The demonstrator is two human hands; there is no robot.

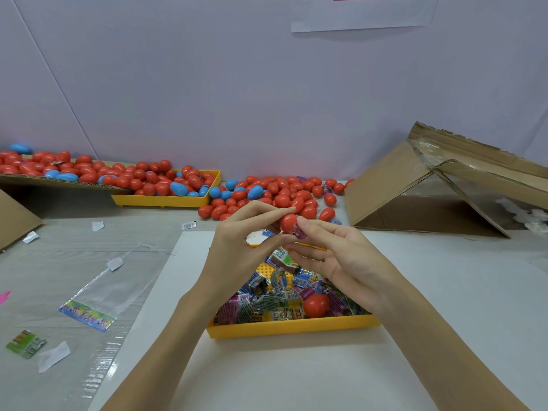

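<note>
Both hands meet over the far end of a yellow tray (290, 329) that sits on a white sheet (267, 375) at the middle of the bench. The left hand (237, 247) pinches a red egg (289, 223) between its long fingers on top and its thumb below. The right hand (341, 259) grips the same egg from the other side, with its thumb on the shell and its fingers curled under. A pink packet (300, 234) shows at the egg's lower end, though I cannot tell whether it is inside. The tray holds a heap of packets (267, 304) and a loose egg (316, 304) near its right wall. An egg pile (281, 197) of red and blue lies along the bench's far edge. A far tray (166, 200) stands left of it and an open box (400, 188) right of it. A clear bag (98, 295) lies towards the left edge.
</note>
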